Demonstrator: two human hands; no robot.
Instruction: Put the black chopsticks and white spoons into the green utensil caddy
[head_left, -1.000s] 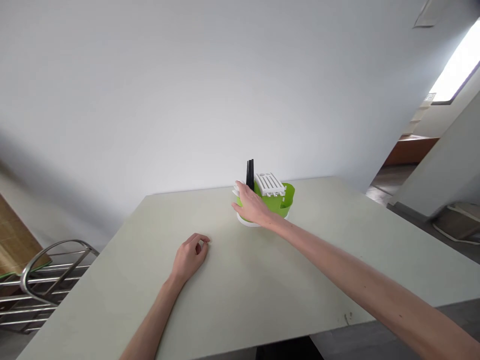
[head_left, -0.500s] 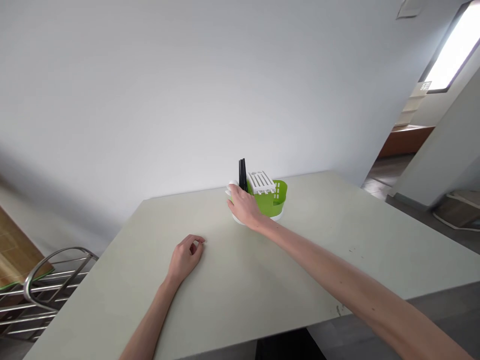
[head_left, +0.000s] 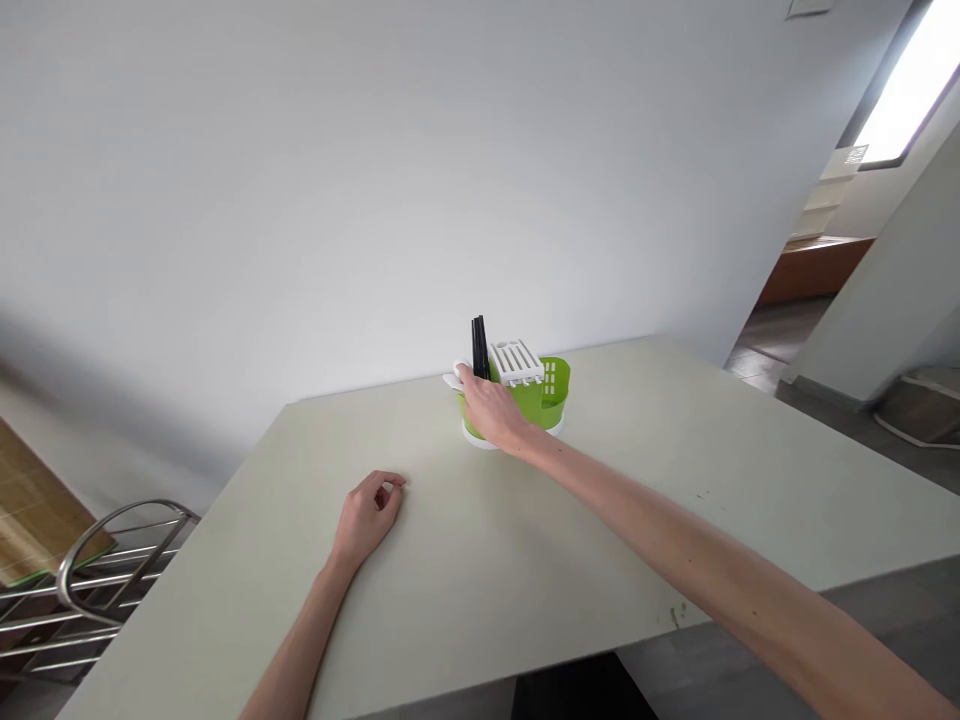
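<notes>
A green cutlery holder (head_left: 531, 405) with a white base and a slotted white top stands near the back of the table. Several black chopsticks (head_left: 480, 350) stick up from its left half. White spoons (head_left: 453, 381) show at its left end. My right hand (head_left: 491, 405) reaches across the holder's front left, its fingers closed at one white spoon there; the fingertips are partly hidden. On the table to the front left rests my left hand (head_left: 371, 510), curled with thumb and index finger together and nothing visible in it.
The pale table (head_left: 480, 580) meets a white wall (head_left: 450, 180) at the back. At the lower left stands a metal rack (head_left: 112, 560) with a wooden board (head_left: 41, 500) beside it. Dark marks (head_left: 677, 615) spot the table's front edge.
My right hand has shifted slightly relative to the holder, and more of its green left end shows. My left hand stays in place. The view has moved a little.
</notes>
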